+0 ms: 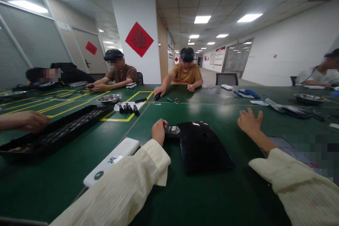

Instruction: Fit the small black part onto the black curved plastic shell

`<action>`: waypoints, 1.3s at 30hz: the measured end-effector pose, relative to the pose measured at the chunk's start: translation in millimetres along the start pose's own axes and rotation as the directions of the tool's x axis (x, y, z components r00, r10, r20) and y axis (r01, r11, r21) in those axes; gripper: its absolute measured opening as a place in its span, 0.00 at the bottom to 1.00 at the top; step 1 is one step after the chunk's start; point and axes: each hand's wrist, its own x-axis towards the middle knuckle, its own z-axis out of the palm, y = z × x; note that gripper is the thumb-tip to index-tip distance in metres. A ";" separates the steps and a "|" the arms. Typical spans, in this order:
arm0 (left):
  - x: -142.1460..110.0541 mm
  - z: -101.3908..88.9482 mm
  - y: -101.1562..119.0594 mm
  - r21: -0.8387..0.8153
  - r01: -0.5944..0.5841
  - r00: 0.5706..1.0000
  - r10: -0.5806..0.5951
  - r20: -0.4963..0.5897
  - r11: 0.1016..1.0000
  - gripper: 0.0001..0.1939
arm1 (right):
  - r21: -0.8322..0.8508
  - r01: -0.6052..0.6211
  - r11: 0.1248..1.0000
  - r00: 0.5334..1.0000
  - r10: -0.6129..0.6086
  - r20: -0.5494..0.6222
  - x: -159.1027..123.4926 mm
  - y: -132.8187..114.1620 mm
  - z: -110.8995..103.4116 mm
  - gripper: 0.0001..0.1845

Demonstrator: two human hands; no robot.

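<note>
My left hand (159, 130) is closed in a fist on a small dark part (172, 131) at the left edge of a glossy black panel (202, 146) that lies flat on the green table (185, 197). My right hand (249, 122) hovers over the table to the right of the panel, fingers spread and holding nothing. Both arms wear cream sleeves. A white power bank (112, 160) lies beside my left forearm.
A long black tray (57, 132) sits at the left, with another person's hand (26, 120) near it. Small black parts (128, 108) and a metal bowl (109, 98) lie in a yellow-taped square. Several people sit across and at the sides. Dark items (291, 110) lie at right.
</note>
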 end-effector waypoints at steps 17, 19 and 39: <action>5.8 -3.2 10.0 -0.322 0.212 0.966 -0.248 -0.074 0.923 0.07 | 0.568 0.554 0.609 0.642 -0.747 0.174 -93.2 -230.2 -100.9 0.19; 5.0 -2.7 10.8 -0.327 0.215 0.966 -0.249 -0.066 0.920 0.08 | 0.601 0.525 0.602 0.642 -0.744 0.185 -91.7 -228.9 -96.7 0.18; 0.9 -1.7 10.3 -0.209 0.148 0.986 -0.160 -0.044 0.967 0.08 | 0.377 0.253 0.891 0.826 -0.402 0.395 -52.7 -248.7 -78.9 0.19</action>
